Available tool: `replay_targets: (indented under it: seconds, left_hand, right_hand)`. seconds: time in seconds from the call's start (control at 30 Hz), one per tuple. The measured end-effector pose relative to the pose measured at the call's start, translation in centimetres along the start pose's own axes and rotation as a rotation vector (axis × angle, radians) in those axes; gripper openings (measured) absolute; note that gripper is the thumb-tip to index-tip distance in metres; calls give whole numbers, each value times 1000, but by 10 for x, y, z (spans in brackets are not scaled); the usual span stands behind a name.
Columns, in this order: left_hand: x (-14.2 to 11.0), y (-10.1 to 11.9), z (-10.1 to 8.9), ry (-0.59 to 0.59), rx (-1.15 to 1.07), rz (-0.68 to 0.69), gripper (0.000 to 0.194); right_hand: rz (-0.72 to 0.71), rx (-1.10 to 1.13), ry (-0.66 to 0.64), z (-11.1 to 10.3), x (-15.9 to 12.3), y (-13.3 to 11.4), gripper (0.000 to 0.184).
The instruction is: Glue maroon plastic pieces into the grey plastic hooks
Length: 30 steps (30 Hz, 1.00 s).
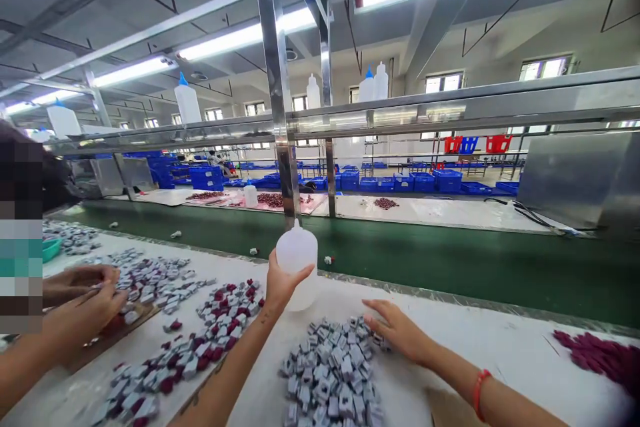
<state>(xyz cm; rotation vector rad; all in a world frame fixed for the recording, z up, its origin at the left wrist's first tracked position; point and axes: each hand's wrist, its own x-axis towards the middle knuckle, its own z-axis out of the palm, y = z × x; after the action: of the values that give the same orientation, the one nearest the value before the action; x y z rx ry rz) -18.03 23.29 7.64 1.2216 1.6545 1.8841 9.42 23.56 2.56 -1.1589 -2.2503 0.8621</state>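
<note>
A translucent white squeeze bottle with a short nozzle [297, 250] is upright at the belt-side edge of the white table. My left hand [281, 283] is wrapped around its side, thumb across the front. Whether the bottle's base touches the table is hard to tell. Just in front lies a heap of small grey plastic parts [335, 373]. At the heap's right edge my right hand [400, 332] is open, fingers stretched towards the bottle, fingertips by the outermost parts. Left of my left forearm is a spread of mixed grey and dark red parts [200, 347].
Beyond the table runs a green conveyor belt [430, 273] with a few small pieces on it. A steel post [285, 167] and overhead shelf [430, 113] rise behind. A co-worker's hands [95, 297] handle parts at left. Dark red pieces [600, 355] lie at far right.
</note>
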Motion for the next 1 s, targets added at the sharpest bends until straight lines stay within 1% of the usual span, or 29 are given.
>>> replay_targets:
  seconds: [0.1, 0.17, 0.23, 0.27, 0.33, 0.4, 0.43, 0.47, 0.5, 0.53, 0.6, 0.67, 0.77, 0.83, 0.9, 0.97, 1.0]
  left_hand:
    - [19, -27, 0, 22, 50, -30, 37]
    - [28, -40, -2, 18, 78, -40, 37]
    - [30, -50, -4, -3, 110, -45, 37]
    - [26, -54, -6, -16, 131, -50, 38]
    - [5, -64, -10, -39, 184, -78, 42]
    - [-28, -72, -17, -73, 247, -125, 44]
    - [-46, -74, -21, -117, 272, -138, 43]
    - [-61, -74, -26, -191, 289, -135, 40]
    - [-73, -72, -31, -292, 297, -115, 37]
    - [-79, -68, -35, -412, 295, -83, 35]
    - [-76, -59, -38, -658, 271, -9, 34]
    - [-59, -51, -32, -848, 236, 42, 36]
    - [-37, -47, -10, -1037, 171, 80, 33]
    - [-33, -46, 3, -1142, 120, 92, 30]
    - [-36, -45, 9, -1235, 73, 102, 29]
    - [-41, -43, 10, -1304, 40, 107, 29]
    - [-43, -42, 9, -1333, 30, 106, 29]
  right_hand:
    - [-5, 13, -21, 25, 9, 11, 72]
    - [14, 29, -17, 38, 6, 12, 81]
    - [49, 56, -29, 48, -2, 9, 85]
    - [68, 75, -43, 51, -7, 8, 86]
    - [101, 114, -71, 57, -21, 5, 89]
    - [128, 157, -95, 61, -35, 3, 93]
    - [142, 181, -103, 61, -42, 2, 95]
    - [155, 194, -104, 61, -47, 1, 95]
    - [166, 194, -97, 58, -50, 0, 94]
    - [173, 184, -85, 55, -50, -2, 94]
    - [163, 140, -50, 44, -41, -5, 95]
    - [115, 134, -39, 35, -23, -7, 94]
    - [55, 150, -64, 35, -1, -9, 93]
    - [47, 166, -74, 44, -1, -12, 90]
    - [72, 191, -69, 54, -12, -16, 83]
    - [116, 221, -58, 62, -30, -22, 79]
    - [142, 237, -61, 64, -39, -25, 80]
